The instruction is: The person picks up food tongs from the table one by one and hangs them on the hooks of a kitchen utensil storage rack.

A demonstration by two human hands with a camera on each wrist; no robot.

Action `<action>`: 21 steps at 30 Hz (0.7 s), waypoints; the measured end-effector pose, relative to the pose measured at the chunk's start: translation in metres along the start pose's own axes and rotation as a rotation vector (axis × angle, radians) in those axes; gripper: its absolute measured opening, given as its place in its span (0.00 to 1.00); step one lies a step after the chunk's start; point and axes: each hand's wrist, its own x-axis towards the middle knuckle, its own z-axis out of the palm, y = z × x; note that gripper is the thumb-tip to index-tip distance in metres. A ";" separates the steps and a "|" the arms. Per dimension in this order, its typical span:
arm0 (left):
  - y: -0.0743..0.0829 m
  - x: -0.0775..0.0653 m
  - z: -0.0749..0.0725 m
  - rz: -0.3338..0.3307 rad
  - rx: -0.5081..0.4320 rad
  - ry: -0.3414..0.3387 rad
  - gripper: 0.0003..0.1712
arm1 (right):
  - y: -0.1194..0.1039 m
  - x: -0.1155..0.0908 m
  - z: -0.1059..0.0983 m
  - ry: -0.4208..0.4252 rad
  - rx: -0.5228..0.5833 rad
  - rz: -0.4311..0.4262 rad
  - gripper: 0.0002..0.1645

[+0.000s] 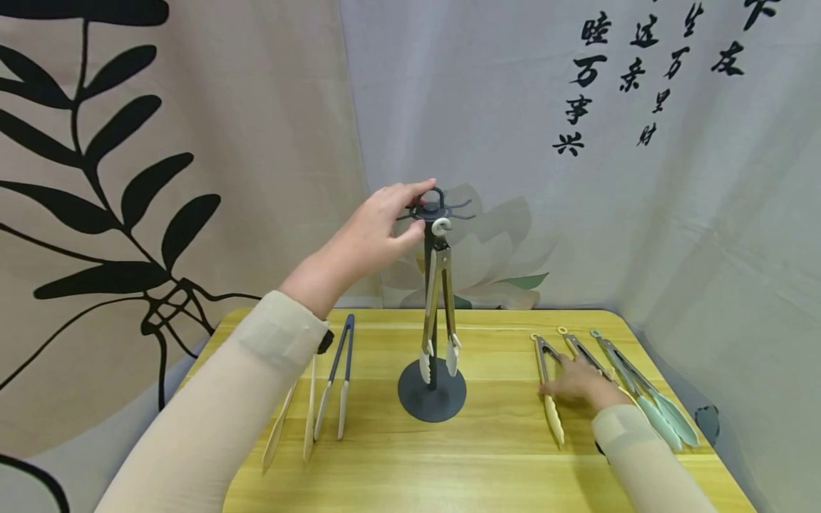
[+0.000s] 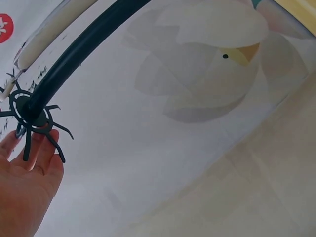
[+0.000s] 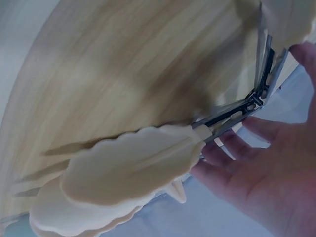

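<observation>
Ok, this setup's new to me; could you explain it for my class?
No machine: just a person's bare left hand and right hand. The wide picture is from a head camera, the close ones from wrist cameras. On the table, a hook-topped stand has white-tipped tongs hanging from it. Blue-handled tongs and pale tongs lie left of it, more at right, including mint-green tongs. The left hand holds the stand's top; the right hand touches cream-tipped tongs; whether it grips them is unclear.

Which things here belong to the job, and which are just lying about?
In the job, it seems: left hand, stand, hanging tongs, right hand, cream tongs it touches.
Lying about, maybe for later: blue tongs, pale tongs, green tongs.
</observation>
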 end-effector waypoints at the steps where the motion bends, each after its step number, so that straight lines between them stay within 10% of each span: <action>1: 0.000 0.000 0.000 0.000 0.000 -0.001 0.32 | 0.000 0.000 0.000 0.003 -0.001 0.004 0.60; 21: 0.001 -0.001 -0.003 -0.011 0.007 -0.018 0.33 | -0.005 0.000 -0.003 0.065 0.057 -0.056 0.59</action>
